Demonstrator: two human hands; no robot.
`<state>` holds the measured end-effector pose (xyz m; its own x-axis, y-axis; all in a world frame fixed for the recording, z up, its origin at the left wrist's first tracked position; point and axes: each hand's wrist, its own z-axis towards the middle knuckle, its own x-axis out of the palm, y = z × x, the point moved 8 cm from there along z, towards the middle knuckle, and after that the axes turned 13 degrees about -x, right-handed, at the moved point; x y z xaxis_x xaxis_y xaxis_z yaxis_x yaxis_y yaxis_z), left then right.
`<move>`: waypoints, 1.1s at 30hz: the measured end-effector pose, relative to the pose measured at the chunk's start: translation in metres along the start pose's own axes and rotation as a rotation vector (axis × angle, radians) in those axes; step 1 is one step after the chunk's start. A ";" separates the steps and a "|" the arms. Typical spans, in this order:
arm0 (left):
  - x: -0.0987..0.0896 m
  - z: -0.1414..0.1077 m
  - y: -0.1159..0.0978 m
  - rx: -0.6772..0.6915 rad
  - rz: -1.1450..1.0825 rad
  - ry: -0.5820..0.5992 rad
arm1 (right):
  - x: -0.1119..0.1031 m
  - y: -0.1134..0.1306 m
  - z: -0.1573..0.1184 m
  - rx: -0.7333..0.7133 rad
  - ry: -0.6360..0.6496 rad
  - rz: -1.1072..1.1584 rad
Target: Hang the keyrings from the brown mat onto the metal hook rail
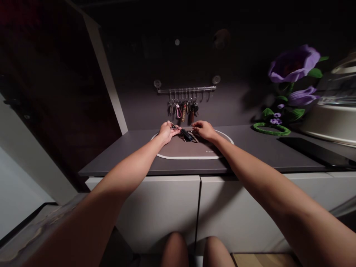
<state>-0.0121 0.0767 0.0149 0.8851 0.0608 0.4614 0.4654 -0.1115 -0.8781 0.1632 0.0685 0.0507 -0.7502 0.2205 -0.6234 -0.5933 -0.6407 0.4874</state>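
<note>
My left hand (166, 132) is closed with its fingertips on some keys, just above a pinkish-brown oval mat with a white rim (191, 152). A dark bunch of keys (187, 135) with a black fob or holder lies between my hands on the mat. At its right side my right hand (205, 130) has its fingers curled together in a pinch; whatever is in them is too small to tell. Above, several keys and keyrings hang from a clear hook rail (187, 89), among them a pink loop (178, 110) and a brown tag (184, 112).
The dark grey counter (122, 155) sits over white cabinet doors (167, 207). To the right stand purple artificial flowers (294, 66) with a green ring base (271, 129), a cream domed appliance (330, 122) and a flat black object (314, 152). A dark door (55, 81) is at left.
</note>
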 end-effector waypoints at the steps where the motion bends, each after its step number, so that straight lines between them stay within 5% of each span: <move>1: -0.002 0.001 0.000 -0.004 -0.012 -0.009 | -0.001 -0.002 0.000 0.012 -0.008 0.009; 17: -0.007 0.002 -0.001 -0.028 -0.063 -0.041 | 0.012 0.010 -0.003 -0.067 0.154 -0.137; 33: 0.000 0.004 -0.015 -0.026 -0.351 0.048 | 0.007 0.034 -0.002 -0.171 0.047 -0.006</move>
<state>-0.0196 0.0822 0.0276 0.6700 0.0530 0.7404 0.7405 -0.1170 -0.6617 0.1377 0.0470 0.0618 -0.7299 0.1928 -0.6558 -0.5366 -0.7559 0.3751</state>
